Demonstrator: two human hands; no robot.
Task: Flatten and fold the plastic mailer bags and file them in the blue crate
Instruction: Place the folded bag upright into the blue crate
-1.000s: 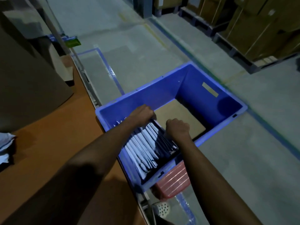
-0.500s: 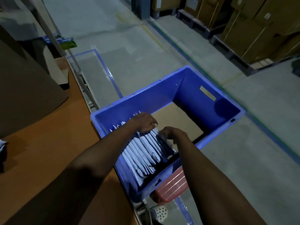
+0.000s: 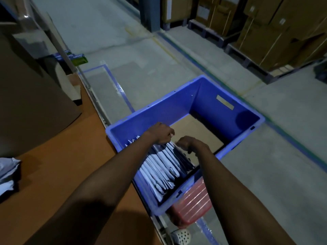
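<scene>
Although both hands are curled, the dim view does not show whether the left hand (image 3: 161,133) or the right hand (image 3: 187,143) really pinches a bag. The folded mailers (image 3: 164,167) stand on edge against the left wall of the blue crate (image 3: 177,106), their long edges along it. The right hand is nearer the row's open side.

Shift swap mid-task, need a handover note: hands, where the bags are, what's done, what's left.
Left hand: fingers curled at the top of the front bags; grip unclear.
Right hand: curled beside it, grip unclear too.
Folded bags: standing in a row at the near end of the blue crate; far end shows bare cardboard.
Done: that row filed.
To do: loose bags on the table need flattening, folding, filing.
</scene>
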